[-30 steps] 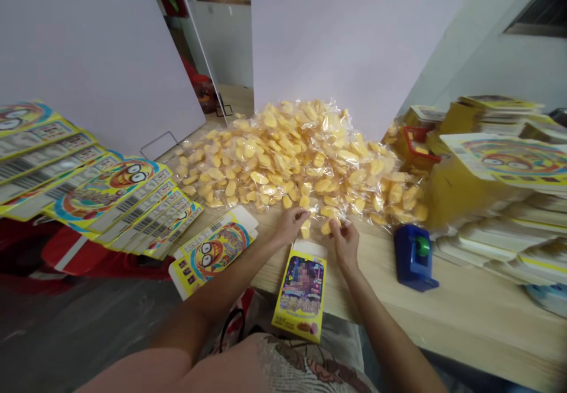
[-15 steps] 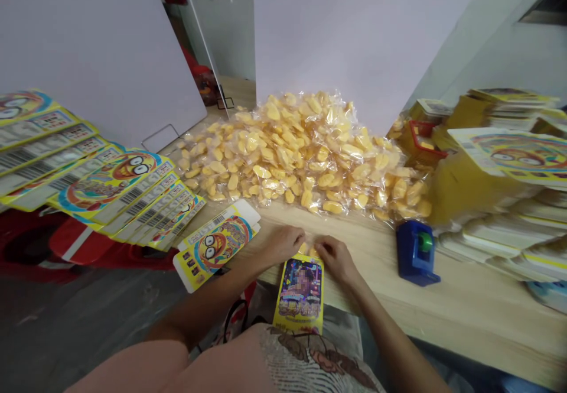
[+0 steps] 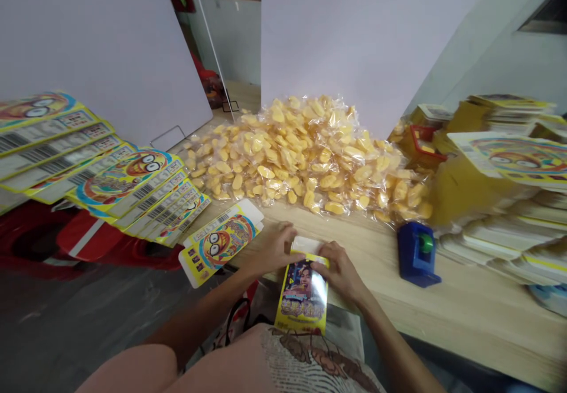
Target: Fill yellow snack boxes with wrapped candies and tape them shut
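A yellow printed carton [image 3: 301,298] leans at the table's front edge against my lap, its top end toward the pile. A pale flap [image 3: 307,244] stands up at that top end. My left hand [image 3: 280,246] is closed at the upper left corner, its thumb lying along the top edge. My right hand [image 3: 340,269] grips the upper right corner, thumb over the printed front and fingers behind. What lies inside the carton is hidden. Left of my hands, another yellow carton [image 3: 222,242] lies flat with its end flap out.
Clear packets of yellow pieces [image 3: 305,156] form a heap behind my hands. A blue tape dispenser [image 3: 416,254] stands to the right, before stacked cartons [image 3: 500,221] and a red basket [image 3: 426,145]. More cartons [image 3: 128,186] line the left, above red stools [image 3: 95,239].
The yellow pieces visible at the carton's top end have gone from sight, and a pale flap shows there. Both hands have moved onto the carton's upper corners.
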A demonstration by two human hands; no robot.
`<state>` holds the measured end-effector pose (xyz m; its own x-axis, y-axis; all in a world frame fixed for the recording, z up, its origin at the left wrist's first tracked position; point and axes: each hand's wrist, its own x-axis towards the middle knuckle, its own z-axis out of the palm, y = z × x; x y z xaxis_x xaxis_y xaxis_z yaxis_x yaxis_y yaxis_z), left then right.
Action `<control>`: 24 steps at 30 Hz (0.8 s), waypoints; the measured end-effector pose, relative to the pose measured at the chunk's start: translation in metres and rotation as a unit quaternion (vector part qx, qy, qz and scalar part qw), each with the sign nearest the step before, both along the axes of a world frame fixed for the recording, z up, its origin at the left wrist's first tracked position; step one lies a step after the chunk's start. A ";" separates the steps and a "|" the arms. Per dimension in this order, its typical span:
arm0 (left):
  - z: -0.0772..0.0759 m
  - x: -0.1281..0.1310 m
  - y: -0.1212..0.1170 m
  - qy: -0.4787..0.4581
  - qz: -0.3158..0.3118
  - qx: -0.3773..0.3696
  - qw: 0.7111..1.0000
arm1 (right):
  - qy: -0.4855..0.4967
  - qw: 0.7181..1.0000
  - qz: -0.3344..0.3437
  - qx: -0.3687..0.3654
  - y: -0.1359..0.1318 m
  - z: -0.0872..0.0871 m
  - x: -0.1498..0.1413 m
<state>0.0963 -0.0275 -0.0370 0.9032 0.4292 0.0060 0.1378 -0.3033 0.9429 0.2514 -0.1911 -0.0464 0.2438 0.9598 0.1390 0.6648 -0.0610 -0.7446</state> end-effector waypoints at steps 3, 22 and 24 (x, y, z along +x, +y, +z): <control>-0.002 -0.006 -0.017 -0.030 -0.004 -0.232 0.972 | -0.029 0.996 -0.061 0.050 -0.007 0.009 -0.003; -0.016 -0.018 -0.065 -0.116 0.025 -0.268 0.956 | 0.087 0.989 -0.073 0.090 -0.024 0.031 -0.020; -0.019 -0.020 -0.068 -0.131 0.066 -0.257 0.955 | 0.100 0.956 -0.221 0.168 -0.034 0.019 -0.023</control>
